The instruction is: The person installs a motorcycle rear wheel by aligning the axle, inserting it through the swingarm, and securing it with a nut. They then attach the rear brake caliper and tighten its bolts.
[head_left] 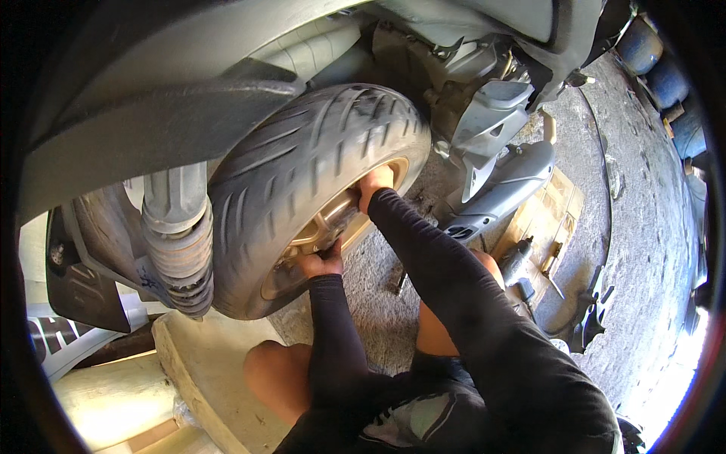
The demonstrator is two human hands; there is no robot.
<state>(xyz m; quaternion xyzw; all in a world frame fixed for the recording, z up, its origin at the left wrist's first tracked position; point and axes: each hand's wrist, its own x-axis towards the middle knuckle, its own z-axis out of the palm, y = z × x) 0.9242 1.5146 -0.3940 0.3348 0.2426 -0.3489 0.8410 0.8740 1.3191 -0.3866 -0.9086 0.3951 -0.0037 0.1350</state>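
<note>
Landmark: the treaded tire (302, 166), mounted on a gold-coloured rim (314, 231) beneath the vehicle's bodywork. The left hand (324, 261) is at the rim, on the lower part of the tire's open side; its fingertips are partly hidden, so the tightness of its grip cannot be told. The right hand (376, 184) reaches into the rim farther up that same side; its fingers are out of sight, grip undetermined.

Surroundings: a grey body panel (162, 132) hangs over the tire's upper left. A shock absorber with a coil spring (180, 242) stands just left of the tire, screening part of that side. A black flap (83, 276) sits farther left. To the tire's upper right, a bent grey metal bracket (491, 113) projects; below it, right of the tire, is a grey muffler (518, 178). Farther right lies a flattened brown cardboard piece (556, 208) bearing a dark power tool (516, 259). A black cable (605, 166) runs well to the right of the tire.

Surface: rough grey concrete floor (650, 197), extending right of the tire. A pale slab (215, 359) lies below its lower left.

Containers: blue drums (668, 82), well apart at far upper right of the tire; contents not visible.
</note>
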